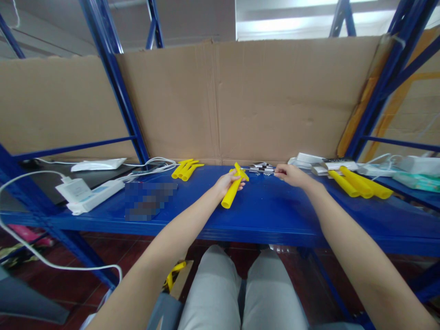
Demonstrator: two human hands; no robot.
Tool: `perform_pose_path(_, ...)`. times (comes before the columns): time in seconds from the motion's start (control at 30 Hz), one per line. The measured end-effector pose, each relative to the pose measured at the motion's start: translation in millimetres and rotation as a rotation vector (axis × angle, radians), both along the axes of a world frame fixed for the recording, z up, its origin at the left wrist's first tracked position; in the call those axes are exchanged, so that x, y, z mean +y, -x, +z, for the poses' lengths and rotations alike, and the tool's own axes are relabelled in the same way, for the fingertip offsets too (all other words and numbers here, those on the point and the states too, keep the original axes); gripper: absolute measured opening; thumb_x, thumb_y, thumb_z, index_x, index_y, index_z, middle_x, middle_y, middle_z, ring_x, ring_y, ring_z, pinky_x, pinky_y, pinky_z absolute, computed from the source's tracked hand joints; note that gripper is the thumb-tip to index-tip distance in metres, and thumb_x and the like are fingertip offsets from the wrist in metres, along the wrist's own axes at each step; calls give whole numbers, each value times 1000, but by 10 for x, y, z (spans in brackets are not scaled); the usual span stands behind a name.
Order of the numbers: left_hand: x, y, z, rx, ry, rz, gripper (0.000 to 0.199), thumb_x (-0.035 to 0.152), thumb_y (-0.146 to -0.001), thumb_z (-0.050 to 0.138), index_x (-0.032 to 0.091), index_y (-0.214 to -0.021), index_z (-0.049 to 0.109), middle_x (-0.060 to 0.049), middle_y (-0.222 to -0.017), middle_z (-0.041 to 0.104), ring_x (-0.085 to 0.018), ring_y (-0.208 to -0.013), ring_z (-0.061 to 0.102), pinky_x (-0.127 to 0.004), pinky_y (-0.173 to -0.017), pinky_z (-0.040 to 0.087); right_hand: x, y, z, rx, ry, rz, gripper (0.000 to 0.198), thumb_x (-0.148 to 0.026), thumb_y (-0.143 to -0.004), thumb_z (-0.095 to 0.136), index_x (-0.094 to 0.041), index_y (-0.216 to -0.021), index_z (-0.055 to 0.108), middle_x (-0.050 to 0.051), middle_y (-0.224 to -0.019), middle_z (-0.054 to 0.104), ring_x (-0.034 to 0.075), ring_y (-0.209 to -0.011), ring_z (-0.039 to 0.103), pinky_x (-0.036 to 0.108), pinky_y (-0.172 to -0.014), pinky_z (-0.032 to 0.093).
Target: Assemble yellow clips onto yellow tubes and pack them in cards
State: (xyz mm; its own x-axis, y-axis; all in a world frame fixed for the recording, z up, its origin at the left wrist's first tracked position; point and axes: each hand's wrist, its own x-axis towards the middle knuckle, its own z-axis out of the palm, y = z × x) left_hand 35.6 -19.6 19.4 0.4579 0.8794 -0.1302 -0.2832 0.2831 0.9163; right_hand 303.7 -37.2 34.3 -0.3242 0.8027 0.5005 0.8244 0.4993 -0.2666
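- Our left hand (227, 182) gripped the yellow tube (231, 194) above the shelf (275, 208).
- Our right hand (288, 174) pinched what looked like a thin rod (263, 172).
- We judged the tube light, stiff and smooth, best held around its shank.

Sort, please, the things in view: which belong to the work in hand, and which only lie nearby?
Job, probably: yellow piece in left hand; thin shaft, apparently in right hand; similar yellow tubes.
Lying about: power strip; charger; white packet.
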Motion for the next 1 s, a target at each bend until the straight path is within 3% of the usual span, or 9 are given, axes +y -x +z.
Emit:
perform_pose_path(0.63,20,-8,-7,39,0,38,65,0,-87,45,22,-146,28,-11,-92,67,-12,-53,63,-22,-49,52,-57,74,46,-41,-16,-6,12,-22,-77,49,-22,-65,51,2,-61,59,17,-62,53,26,-60,38)
perform_pose_path(0.87,12,-11,-22,45,-16,104,73,1,-86,48,24,-151,22,-9,-88,69,-12,-51,62,-22,-47,52,-87,114,65,-96,-78,-5,17,-22,-80,46,-23,-64,51,4,-63,60,19,-64,55,27,-60,38)
perform_pose_path(1.0,22,-2,-40,52,-71,134,76,1,-83,55,23,-150,28,-6,-78,68,-11,-47,59,-20,-43,47,-85,116,63,-124,-98,-10,17,-21,-82,45,-22,-70,57,6,-69,64,20,-68,57,28,-62,39)
